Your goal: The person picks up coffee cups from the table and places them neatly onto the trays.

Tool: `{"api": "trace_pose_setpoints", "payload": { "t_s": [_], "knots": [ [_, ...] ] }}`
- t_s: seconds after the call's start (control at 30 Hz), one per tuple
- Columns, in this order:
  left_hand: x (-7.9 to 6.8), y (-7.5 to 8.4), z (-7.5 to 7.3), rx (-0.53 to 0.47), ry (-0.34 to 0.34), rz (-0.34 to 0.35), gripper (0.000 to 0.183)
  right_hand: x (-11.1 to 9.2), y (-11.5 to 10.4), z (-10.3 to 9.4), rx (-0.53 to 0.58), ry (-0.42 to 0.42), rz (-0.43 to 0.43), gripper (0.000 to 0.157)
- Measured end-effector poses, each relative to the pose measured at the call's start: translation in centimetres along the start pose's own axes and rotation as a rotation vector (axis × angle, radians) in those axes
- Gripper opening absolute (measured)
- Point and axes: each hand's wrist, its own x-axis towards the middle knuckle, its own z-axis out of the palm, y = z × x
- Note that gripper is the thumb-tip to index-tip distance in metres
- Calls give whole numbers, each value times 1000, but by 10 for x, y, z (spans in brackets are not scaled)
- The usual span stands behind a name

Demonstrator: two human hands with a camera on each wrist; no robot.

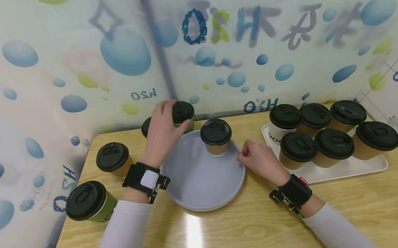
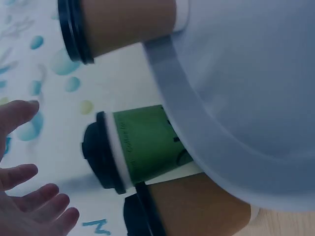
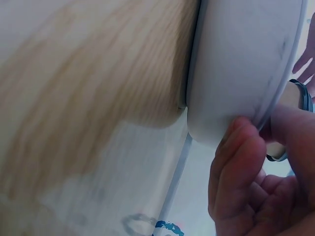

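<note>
Pale sheeting (image 1: 289,55) printed with blue and green spots hangs behind and beside my light wood-grain table (image 1: 231,239). Near the table's back edge, my left hand (image 1: 162,134) is spread wide, thumb well away from the fingers, holding nothing. Just beside it, clear of my fingertips, stands a green paper cup with a black plastic lid (image 2: 142,145), behind the back-left rim of a round grey-blue plate (image 1: 201,179). Close against that cup is a brown paper cup with a black lid (image 2: 202,206). My right hand (image 1: 260,157) is closed narrow, pinching the plate's right rim between thumb and curled fingers.

One black-lidded brown cup (image 1: 216,136) stands upright on the plate, by its back-right rim. Over by the table's right edge, a white rectangular tray (image 1: 367,166) carries six black-lidded cups in two rows: a white, lettered cup (image 1: 280,124) at the back-left corner and five brown ones (image 1: 334,149). Towards the table's left edge stand another brown cup (image 1: 113,158) and, nearer me, a second green cup (image 1: 92,202). Lids hide whatever the cups contain.
</note>
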Motion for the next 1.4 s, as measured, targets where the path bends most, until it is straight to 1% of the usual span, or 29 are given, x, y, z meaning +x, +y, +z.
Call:
{"api": "trace_pose_setpoints", "payload": {
  "t_s": [0.1, 0.17, 0.23, 0.33, 0.5, 0.77, 0.9, 1.03, 1.17, 1.3, 1.4],
  "knots": [
    [16, -5, 4, 43, -112, -28, 81, -1, 2, 1, 5, 8, 5, 12],
    [25, -8, 6, 63, -180, -48, 86, -2, 2, 2, 8, 12, 7, 12],
    [33, -11, 9, 87, -241, -67, 89, -2, 2, 3, 11, 17, 10, 12],
    [42, -14, 11, 138, -313, -85, 91, -3, 1, 3, 16, 19, 13, 12],
    [51, -15, 14, 231, -392, -95, 94, -3, 0, 4, 15, 19, 14, 12],
    [59, -17, 18, 289, -469, -132, 96, -2, 0, 4, 14, 25, 21, 12],
    [60, -19, 23, 282, -472, -134, 96, -2, 0, 4, 20, 28, 24, 12],
    [58, -20, 21, 266, -437, -108, 93, -2, 0, 5, 28, 26, 26, 12],
    [54, -17, 11, 220, -362, -88, 91, -3, -1, 5, 18, 31, 23, 12],
    [47, -13, -2, 117, -274, -62, 90, -3, -1, 5, 7, 41, 22, 13],
    [40, -10, -11, 49, -227, -35, 91, -1, -1, 4, 4, 43, 17, 12]
  ]
}}
